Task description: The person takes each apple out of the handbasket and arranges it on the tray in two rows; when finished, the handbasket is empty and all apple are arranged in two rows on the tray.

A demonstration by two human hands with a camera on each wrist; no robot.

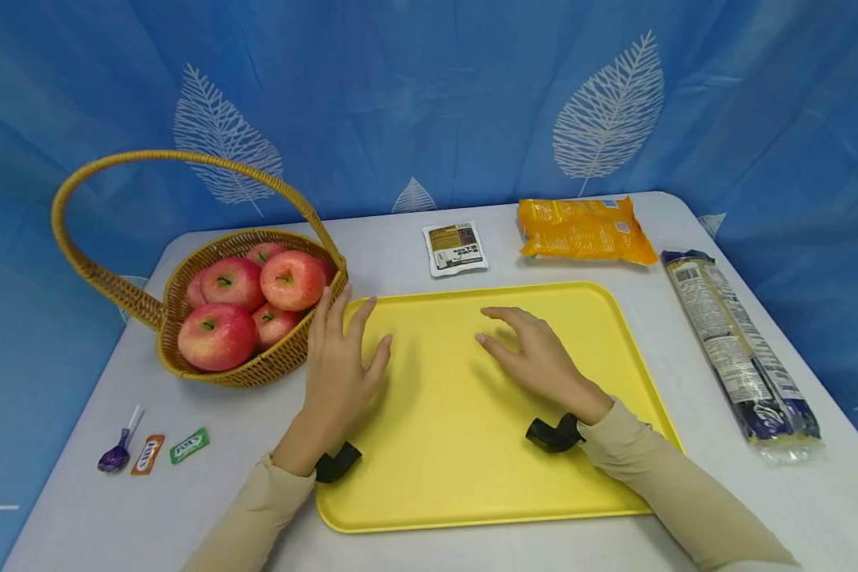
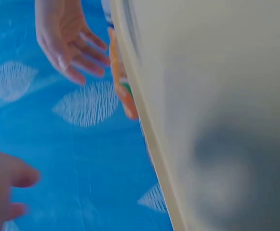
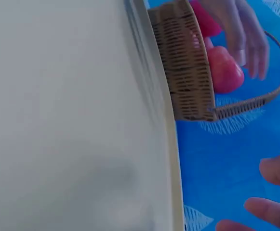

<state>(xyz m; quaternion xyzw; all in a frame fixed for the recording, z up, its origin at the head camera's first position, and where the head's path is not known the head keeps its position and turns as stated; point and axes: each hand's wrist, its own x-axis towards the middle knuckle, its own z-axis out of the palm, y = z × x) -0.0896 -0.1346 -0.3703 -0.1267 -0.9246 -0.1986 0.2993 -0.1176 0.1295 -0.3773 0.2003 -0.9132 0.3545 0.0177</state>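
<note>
Above the left edge of a yellow tray (image 1: 472, 485), my left hand (image 1: 339, 373) hovers with fingers spread and nothing in it. My right hand (image 1: 539, 357) hangs over the tray's right half, fingers loosely bent and holding nothing. Left of my left hand stands a wicker basket (image 1: 279, 367) with a tall arched handle. Several red apples (image 1: 218, 338) fill it. In the left wrist view, my right hand (image 2: 72, 43) appears at the top. The right wrist view has my left hand (image 3: 243, 33) beside the apples (image 3: 226, 70).
At the left lie a purple lollipop (image 1: 114, 454), an orange-wrapped candy (image 1: 148, 454) and a green-wrapped candy (image 1: 189, 446). Behind the tray are a small white-and-brown packet (image 1: 455, 248) and an orange snack bag (image 1: 582, 230). A long clear-and-blue package (image 1: 736, 349) lies on the right.
</note>
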